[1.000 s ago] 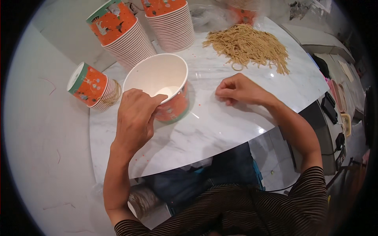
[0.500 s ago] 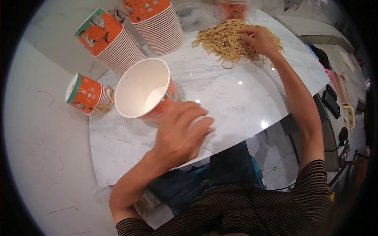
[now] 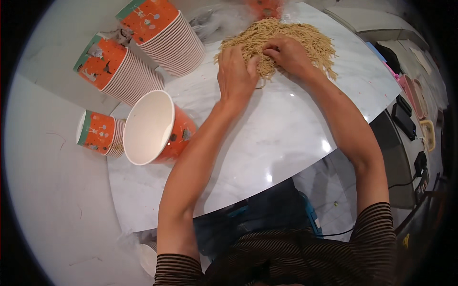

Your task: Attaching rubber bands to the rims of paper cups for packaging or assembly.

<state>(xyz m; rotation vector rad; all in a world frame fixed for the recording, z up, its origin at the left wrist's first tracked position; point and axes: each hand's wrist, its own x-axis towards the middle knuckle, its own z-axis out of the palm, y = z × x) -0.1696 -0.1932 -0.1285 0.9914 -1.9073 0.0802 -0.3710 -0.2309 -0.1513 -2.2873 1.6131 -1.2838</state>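
A wide heap of thin tan rubber bands (image 3: 305, 40) lies at the far side of the white marbled table. My left hand (image 3: 236, 76) rests at the heap's left edge, its fingers stretched onto the bands and the thumb held apart. Just right of it, my right hand (image 3: 288, 55) is over the middle of the heap with thumb and forefinger pinched together. What is between those fingertips is too small to tell. A large orange paper bucket (image 3: 179, 133) with a white inside leans toward the left, beside my left forearm; I see nothing in it.
Two tall stacks of orange and green paper buckets, a nearer one (image 3: 126, 76) and a farther one (image 3: 167, 43), lean at the back left. A shorter stack (image 3: 102, 133) sits by the wall. Clear plastic wrapping (image 3: 219, 21) lies behind the heap. The table's curved edge (image 3: 238, 199) runs nearest me.
My left hand has left the bucket's side and reached forward to the rubber bands. My right hand has shifted left across the heap, its fingers still pinched. The view has shifted slightly.
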